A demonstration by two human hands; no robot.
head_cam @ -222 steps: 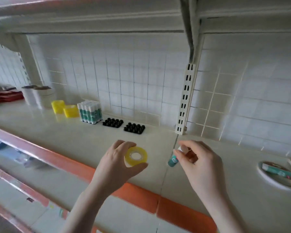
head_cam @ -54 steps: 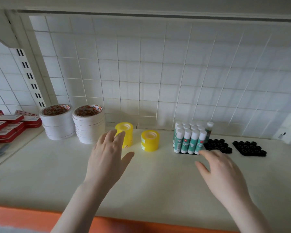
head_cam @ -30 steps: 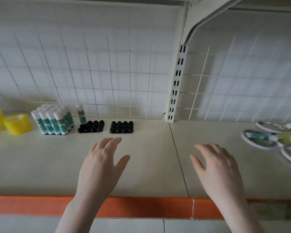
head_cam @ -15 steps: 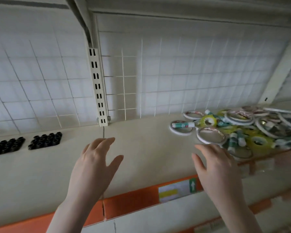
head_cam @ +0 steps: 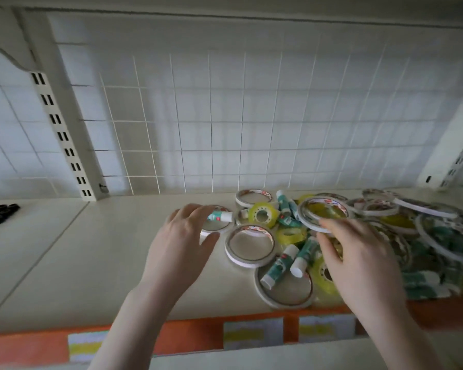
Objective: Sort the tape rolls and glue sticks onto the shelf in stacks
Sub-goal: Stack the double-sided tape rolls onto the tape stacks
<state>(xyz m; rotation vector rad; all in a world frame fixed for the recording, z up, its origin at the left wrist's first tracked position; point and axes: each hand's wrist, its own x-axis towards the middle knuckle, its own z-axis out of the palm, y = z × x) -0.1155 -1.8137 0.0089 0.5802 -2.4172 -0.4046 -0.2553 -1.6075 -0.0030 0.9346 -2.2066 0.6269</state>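
1. Pile (head_cam: 358, 236): white tape rings, yellow tape rolls and glue sticks lie mixed on the shelf (head_cam: 91, 263). The far right of the pile is blurred, so single items there cannot be told apart.
2. Right hand (head_cam: 358, 252): over the pile, covering a yellow roll (head_cam: 324, 276) and part of the rings beneath. Fingers spread and lightly bent; whether the fingertips touch the tilted white ring (head_cam: 324, 214) cannot be told.
3. Left hand (head_cam: 182, 241): at the pile's left edge, fingers apart and relaxed, gripping nothing. It hides part of a white ring (head_cam: 217, 228) that has a glue stick (head_cam: 221, 216) lying across it.
4. Flat ring (head_cam: 250, 245): between the hands, lying alone and plainly seen; two glue sticks (head_cam: 289, 260) lie just right of it.
5. Open room: bare shelf stretches left of the pile to the black caps (head_cam: 0, 213), which the frame edge cuts off.
6. Edges: orange lip (head_cam: 187, 335) in front of the pile, wire grid (head_cam: 225, 124) behind, slotted upright (head_cam: 62, 134) at back left.
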